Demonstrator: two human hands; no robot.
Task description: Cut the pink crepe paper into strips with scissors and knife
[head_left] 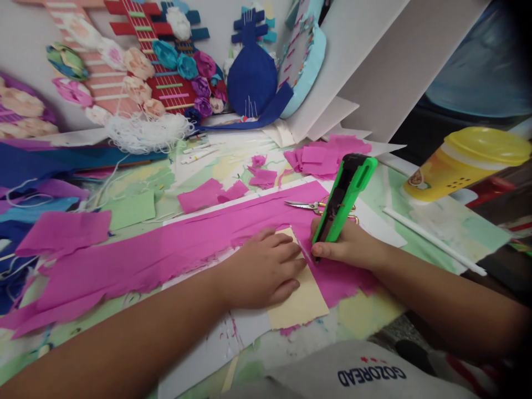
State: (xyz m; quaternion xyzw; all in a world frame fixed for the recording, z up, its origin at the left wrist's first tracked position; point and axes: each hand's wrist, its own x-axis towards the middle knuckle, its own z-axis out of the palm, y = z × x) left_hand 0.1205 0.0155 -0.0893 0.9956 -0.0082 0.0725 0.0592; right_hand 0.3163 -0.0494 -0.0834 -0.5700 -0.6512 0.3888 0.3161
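My left hand [266,269] lies flat with fingers stretched over a pale yellow card [305,305], pressing it down on magenta crepe paper [145,252]. In my right hand [353,244] is a green and black utility knife [341,205], held upright with its lower end at the card's right edge. The blade itself is too small to make out. Just behind the right hand lie small scissors [305,205] with gold handles, partly hidden by the knife. A white sheet [183,354] shows under the crepe paper.
Magenta scraps [320,158] lie farther back. A yellow lidded cup [461,163] stands at the right, with a white stick [434,241] nearby. Paper instruments [252,77] with paper flowers and a heap of white string [149,132] line the back. A green paper piece [132,209] lies left.
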